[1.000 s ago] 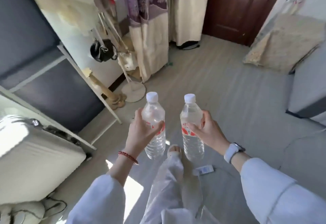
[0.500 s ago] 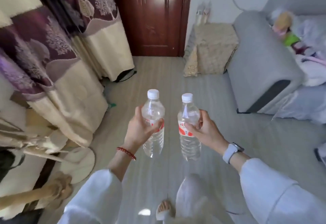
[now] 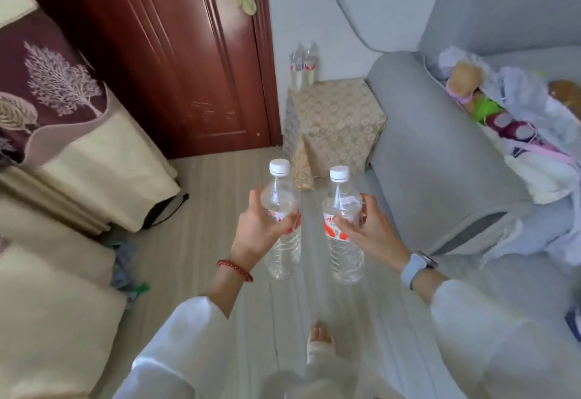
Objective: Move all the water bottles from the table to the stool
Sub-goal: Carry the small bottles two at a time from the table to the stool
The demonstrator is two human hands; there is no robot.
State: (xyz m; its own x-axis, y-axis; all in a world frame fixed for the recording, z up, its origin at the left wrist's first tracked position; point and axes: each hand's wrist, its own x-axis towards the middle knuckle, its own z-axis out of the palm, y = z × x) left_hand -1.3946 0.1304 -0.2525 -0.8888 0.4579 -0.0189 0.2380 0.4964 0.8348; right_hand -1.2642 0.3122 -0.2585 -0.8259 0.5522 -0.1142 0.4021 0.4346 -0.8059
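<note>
Stool [image 3: 333, 115] legs hidden under cloth; far bottles [image 3: 302, 65] blurred.

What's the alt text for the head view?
A person carries two upright clear water bottles, one in the left hand and one in the right hand, toward a cloth-covered stool beside a grey sofa; two bottles already stand at its far edge.

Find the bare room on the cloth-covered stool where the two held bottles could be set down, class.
The stool top is bare across its middle, near edge and the side by the grey sofa arm. Only the far corner by the wall is crowded, where two bottles already stand.
</note>
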